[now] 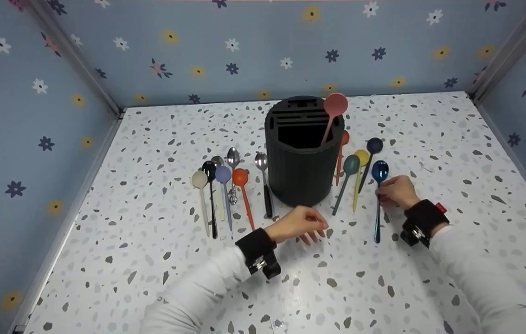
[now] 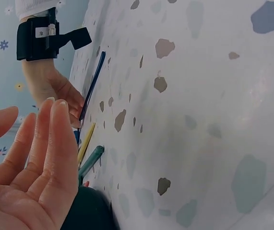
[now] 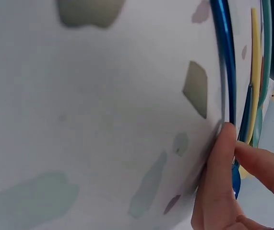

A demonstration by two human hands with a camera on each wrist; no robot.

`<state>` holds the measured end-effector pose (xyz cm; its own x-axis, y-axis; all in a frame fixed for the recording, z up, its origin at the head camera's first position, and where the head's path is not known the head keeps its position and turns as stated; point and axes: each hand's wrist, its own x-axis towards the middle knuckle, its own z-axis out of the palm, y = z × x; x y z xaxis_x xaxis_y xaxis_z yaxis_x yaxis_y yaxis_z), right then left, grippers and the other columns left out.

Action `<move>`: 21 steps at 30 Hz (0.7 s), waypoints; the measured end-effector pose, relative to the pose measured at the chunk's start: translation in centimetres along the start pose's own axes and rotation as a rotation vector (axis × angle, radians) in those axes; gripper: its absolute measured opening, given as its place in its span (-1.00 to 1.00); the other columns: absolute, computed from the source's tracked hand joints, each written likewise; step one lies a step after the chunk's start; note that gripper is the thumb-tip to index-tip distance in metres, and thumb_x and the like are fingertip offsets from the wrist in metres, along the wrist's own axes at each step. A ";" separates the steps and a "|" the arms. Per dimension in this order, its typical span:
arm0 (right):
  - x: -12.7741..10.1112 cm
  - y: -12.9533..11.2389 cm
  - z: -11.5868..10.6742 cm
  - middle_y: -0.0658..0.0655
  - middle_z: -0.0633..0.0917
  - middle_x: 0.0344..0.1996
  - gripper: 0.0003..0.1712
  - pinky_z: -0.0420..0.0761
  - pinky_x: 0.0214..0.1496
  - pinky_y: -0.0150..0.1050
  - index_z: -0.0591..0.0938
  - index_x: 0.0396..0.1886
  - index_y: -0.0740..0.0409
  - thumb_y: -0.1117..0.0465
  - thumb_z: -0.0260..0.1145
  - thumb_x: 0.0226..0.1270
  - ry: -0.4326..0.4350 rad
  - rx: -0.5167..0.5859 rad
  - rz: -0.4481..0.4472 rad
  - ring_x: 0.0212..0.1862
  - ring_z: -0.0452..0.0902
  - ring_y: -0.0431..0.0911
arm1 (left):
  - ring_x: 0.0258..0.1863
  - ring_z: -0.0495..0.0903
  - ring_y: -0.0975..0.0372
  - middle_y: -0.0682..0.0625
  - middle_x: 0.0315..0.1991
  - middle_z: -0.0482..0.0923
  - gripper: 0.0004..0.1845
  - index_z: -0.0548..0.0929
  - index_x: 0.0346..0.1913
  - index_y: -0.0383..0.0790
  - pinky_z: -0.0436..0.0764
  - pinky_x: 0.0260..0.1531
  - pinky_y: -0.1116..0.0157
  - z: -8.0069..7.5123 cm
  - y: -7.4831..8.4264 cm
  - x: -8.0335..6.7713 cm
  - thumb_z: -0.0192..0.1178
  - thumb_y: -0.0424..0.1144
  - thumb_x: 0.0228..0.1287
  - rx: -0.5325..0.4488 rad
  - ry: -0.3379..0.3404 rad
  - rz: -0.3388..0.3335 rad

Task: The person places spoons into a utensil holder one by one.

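My right hand (image 1: 400,191) pinches the handle of a shiny blue metal spoon (image 1: 380,170) just below its bowl. The spoon lies along the table, bowl toward the far side; in the right wrist view, thumb and index finger (image 3: 220,163) stand on either side of its handle (image 3: 229,57). My left hand (image 1: 299,224) hovers in front of a dark ribbed utensil holder (image 1: 302,174), holding nothing, its fingers loosely bent. A pink spoon (image 1: 336,105) leans upright in the holder's large front opening.
Right of the holder lie a green spoon (image 1: 350,165), a yellow spoon (image 1: 362,157), a dark navy spoon (image 1: 374,145) and an orange-red one (image 1: 345,138). Several more lie left of it, including an orange spoon (image 1: 240,177) and a purple one (image 1: 223,174). Flowered walls enclose the speckled table (image 1: 128,260).
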<state>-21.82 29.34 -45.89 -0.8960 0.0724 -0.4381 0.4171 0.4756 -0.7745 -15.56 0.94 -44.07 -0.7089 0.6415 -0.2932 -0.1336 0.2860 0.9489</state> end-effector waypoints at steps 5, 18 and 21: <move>-0.1 0.0 -0.1 0.01 0.60 -0.67 -0.64 0.63 -0.48 -0.41 0.46 -0.16 0.60 0.35 0.17 0.11 -0.003 -0.064 -0.038 -0.61 0.53 -0.25 | -0.28 0.47 -0.30 -0.41 -0.27 0.53 -0.75 0.51 -0.14 -0.56 0.64 -0.42 0.07 0.5 0.9 -0.5 0.06 -0.39 0.20 -0.015 -0.007 -0.021; 0.1 0.2 -0.2 0.00 0.59 -0.75 -0.91 0.64 -0.47 -0.39 0.57 -0.56 0.27 0.36 0.17 0.06 -0.061 0.111 0.099 -0.65 0.54 -0.22 | -0.29 0.48 -0.29 -0.40 -0.27 0.54 -0.77 0.52 -0.18 -0.55 0.65 -0.46 0.11 1.0 1.1 -0.8 0.07 -0.40 0.19 -0.012 -0.031 -0.039; 0.0 0.2 -0.5 -0.01 0.58 -0.74 -0.90 0.64 -0.46 -0.39 0.57 -0.57 0.24 0.35 0.18 0.09 -0.089 0.143 0.117 -0.64 0.55 -0.23 | -0.32 0.50 -0.26 -0.39 -0.29 0.56 -0.78 0.54 -0.20 -0.52 0.65 -0.48 0.10 1.1 0.0 0.0 0.08 -0.39 0.18 -0.016 -0.024 -0.037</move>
<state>-21.84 29.85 -45.83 -0.8258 0.0387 -0.5627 0.5407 0.3382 -0.7702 -14.80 1.73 -44.24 -0.6867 0.6473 -0.3309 -0.1705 0.2991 0.9389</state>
